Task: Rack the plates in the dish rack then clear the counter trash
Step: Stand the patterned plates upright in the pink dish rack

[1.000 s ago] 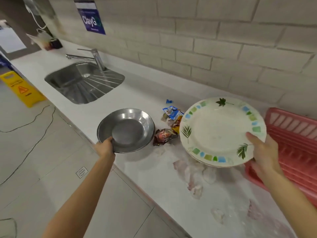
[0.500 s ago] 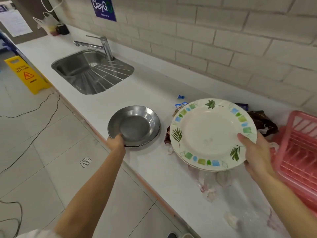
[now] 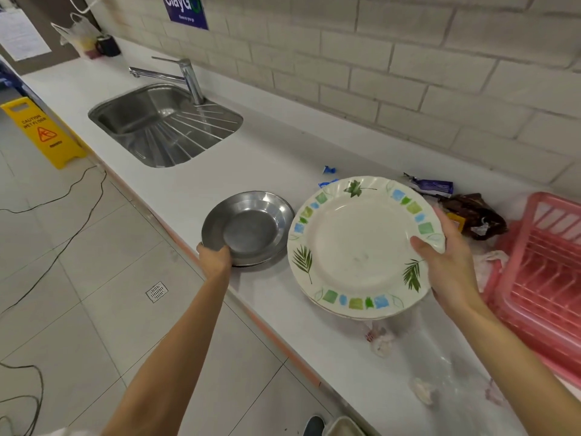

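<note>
Barely changed: right grip [image 3: 449, 269] still clamps the floral plate [image 3: 355, 247], face tilted at me; left grip [image 3: 215, 258] still holds the steel plate [image 3: 248, 228] at the bench's [image 3: 267, 158] front edge.

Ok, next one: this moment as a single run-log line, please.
left hand: grips steel plate rim | right hand: holds patterned plate by rim | dish rack: no plates seen | wrappers: on counter
</note>
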### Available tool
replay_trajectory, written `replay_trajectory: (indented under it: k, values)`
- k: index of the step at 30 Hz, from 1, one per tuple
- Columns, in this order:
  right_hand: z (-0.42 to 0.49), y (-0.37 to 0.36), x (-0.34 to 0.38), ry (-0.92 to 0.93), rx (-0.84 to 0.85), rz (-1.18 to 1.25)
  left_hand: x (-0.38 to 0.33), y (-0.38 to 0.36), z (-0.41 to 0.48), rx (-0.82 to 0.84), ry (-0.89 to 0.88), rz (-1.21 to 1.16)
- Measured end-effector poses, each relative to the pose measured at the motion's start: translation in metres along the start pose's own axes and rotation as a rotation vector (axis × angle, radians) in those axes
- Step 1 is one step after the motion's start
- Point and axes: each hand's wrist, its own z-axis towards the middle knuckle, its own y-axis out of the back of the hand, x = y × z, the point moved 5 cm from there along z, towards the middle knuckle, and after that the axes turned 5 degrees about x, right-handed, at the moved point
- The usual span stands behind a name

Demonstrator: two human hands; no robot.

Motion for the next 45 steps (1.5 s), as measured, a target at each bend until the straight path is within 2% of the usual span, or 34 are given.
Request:
replay_trajectory:
  k: [4,7,9,11,13,15,18,21,23,30,35,38,45]
  values:
    - [-0.004,-0.003,-0.002,-0.007,0.014,0.002,-0.007,0.013,-0.004,0.052,0.004,0.043]
    - [-0.011,0.005,-0.004,-0.012,0.010,0.005,-0.018,0.027,-0.021,-0.015,-0.169,0.152]
    - [-0.016,0.014,-0.005,-0.026,0.000,0.028,-0.032,0.028,-0.047,-0.019,-0.334,0.079]
    - [-0.020,0.025,-0.007,-0.054,-0.016,0.069,-0.048,0.013,-0.085,0.134,-0.387,-0.121]
    - [-0.027,0.037,-0.010,-0.082,-0.029,0.117,-0.059,-0.014,-0.131,0.383,-0.300,-0.277]
    - [-0.035,0.051,-0.012,-0.102,-0.048,0.165,-0.062,-0.045,-0.176,0.644,-0.128,-0.335]
    - [-0.048,0.073,-0.010,-0.109,-0.086,0.210,-0.059,-0.082,-0.235,0.947,0.112,-0.469]
    - [-0.060,0.104,-0.011,-0.112,-0.146,0.215,-0.062,-0.105,-0.276,1.069,0.286,-0.678]
    - [-0.070,0.126,-0.014,-0.117,-0.192,0.204,-0.062,-0.119,-0.296,1.112,0.316,-0.694]
    - [-0.095,0.200,-0.005,-0.088,-0.288,-0.008,-0.053,-0.165,-0.349,1.081,0.314,-0.556]
    - [-0.110,0.263,0.010,-0.077,-0.397,-0.109,-0.046,-0.183,-0.370,1.022,0.298,-0.542]
    - [-0.108,0.298,0.025,-0.055,-0.454,-0.183,-0.039,-0.188,-0.362,0.940,0.289,-0.563]
    - [-0.114,0.377,0.083,0.053,-0.634,-0.492,-0.041,-0.208,-0.382,0.937,0.265,-0.503]
